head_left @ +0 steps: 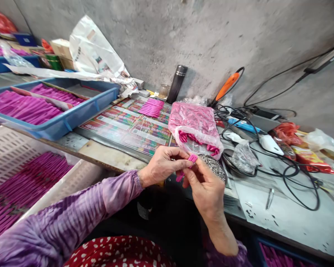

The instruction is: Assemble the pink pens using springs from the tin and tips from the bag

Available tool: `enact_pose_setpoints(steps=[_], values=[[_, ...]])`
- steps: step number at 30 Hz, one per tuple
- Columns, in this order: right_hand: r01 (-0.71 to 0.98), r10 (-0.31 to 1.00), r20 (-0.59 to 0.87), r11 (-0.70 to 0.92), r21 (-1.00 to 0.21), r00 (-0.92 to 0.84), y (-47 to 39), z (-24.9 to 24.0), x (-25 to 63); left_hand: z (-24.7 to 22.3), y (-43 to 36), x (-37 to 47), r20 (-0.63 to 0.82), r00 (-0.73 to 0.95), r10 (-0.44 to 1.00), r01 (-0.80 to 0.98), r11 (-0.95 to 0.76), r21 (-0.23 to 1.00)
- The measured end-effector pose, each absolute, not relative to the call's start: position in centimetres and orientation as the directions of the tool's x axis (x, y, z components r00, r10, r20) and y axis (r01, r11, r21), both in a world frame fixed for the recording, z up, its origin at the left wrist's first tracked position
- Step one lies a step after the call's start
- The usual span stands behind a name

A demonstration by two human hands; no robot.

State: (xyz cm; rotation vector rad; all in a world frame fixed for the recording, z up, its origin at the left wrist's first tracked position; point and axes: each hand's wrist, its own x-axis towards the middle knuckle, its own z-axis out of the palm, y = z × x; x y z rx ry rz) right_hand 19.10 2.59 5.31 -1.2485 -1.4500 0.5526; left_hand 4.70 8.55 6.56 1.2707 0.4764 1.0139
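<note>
At the centre of the frame, just below the bag, both hands were closed on one small pink strip [193,158]. Left hand [164,165] came in from the left, thumb across the strip's middle; right hand [208,187] came up from lower right, thumb and fingers pinched at it. Neither hand was nearer, both touched it. Strip's long axis slanted from upper right to lower left, ends poking out past the fingertips; which hand carried the main grip, couldn't tell. Pile of small silvery metal parts [215,166] sat right behind the right hand, so on that hand's side. Clear bag of pink pieces [193,116] lay beyond both hands, open mouth facing them. Row of pink strips [151,107] lay farther off, upper centre, on the printed mat [122,128]
</note>
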Motion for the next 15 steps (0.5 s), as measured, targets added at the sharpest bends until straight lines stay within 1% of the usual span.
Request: enact_pose_setpoints(steps=[6, 11, 15], values=[[0.517, 0.853, 0.483, 0.328, -0.790, 0.197, 1.2, 2.2, 18.9, 4.3, 7.6, 4.6, 0.216, 0.528, 0.821, -0.362, -0.013, 0.932], [0.572, 0.829, 0.529, 0.349, -0.742, 0.181, 1.1, 1.5, 19.0, 4.3, 7.4, 4.4, 0.221, 0.533, 0.817, -0.376, -0.006, 0.927], [0.594, 0.789, 0.595, 0.408, -0.693, 0.151, 1.2, 1.2, 19.0, 4.0, 7.4, 4.4, 0.230, 0.534, 0.813, -0.387, -0.006, 0.922]])
